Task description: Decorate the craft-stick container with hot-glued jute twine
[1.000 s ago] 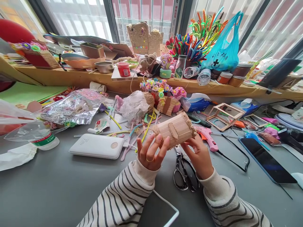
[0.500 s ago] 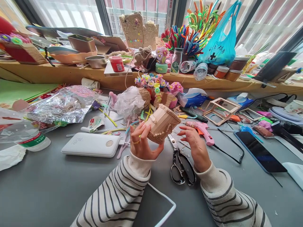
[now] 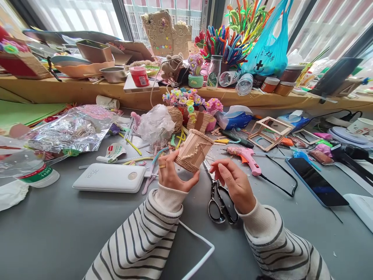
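Over table (image 3: 58,241), left hand (image 3: 174,177) clasps tilted wooden cup (image 3: 196,148) — light grip best. Right hand (image 3: 237,184) apart, fingers curled; cannot tell if pinching anything. Scissors (image 3: 222,206) below — best avoided. Rope trim (image 3: 189,166) better left unpressed.

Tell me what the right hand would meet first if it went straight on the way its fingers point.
Most likely the wooden cup held tilted in the left hand, just ahead of the right hand. The scissors seem to lie lower, though depth is uncertain here.
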Action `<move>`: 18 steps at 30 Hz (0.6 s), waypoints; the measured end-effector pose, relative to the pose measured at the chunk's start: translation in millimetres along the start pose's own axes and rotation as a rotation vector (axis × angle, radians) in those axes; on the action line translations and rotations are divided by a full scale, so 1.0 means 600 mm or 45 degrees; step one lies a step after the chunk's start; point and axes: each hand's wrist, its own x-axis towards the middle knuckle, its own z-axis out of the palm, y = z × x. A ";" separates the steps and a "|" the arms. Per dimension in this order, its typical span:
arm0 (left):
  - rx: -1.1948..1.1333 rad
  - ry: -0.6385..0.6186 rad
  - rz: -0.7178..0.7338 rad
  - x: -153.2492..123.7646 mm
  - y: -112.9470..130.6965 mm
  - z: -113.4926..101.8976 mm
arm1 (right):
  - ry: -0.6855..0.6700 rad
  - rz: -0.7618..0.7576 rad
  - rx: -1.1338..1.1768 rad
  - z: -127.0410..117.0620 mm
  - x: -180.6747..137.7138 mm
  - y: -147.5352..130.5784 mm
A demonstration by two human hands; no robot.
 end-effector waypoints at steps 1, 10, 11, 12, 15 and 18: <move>0.004 -0.002 0.001 0.000 0.000 0.000 | 0.006 0.004 -0.037 0.003 0.000 0.000; -0.319 -0.133 -0.354 -0.004 -0.002 0.002 | -0.197 0.112 -0.349 0.020 0.010 0.001; -0.400 -0.152 -0.433 -0.004 -0.002 0.002 | -0.229 0.122 -0.359 0.019 0.011 0.002; -0.505 -0.171 -0.527 -0.003 -0.002 0.002 | -0.255 0.127 -0.365 0.017 0.011 0.001; -0.962 -0.237 -0.898 0.001 0.000 0.001 | -0.349 0.138 -0.339 0.005 0.009 -0.003; -1.280 -0.266 -1.118 0.007 0.001 0.000 | -0.505 0.159 -0.263 -0.008 0.003 -0.011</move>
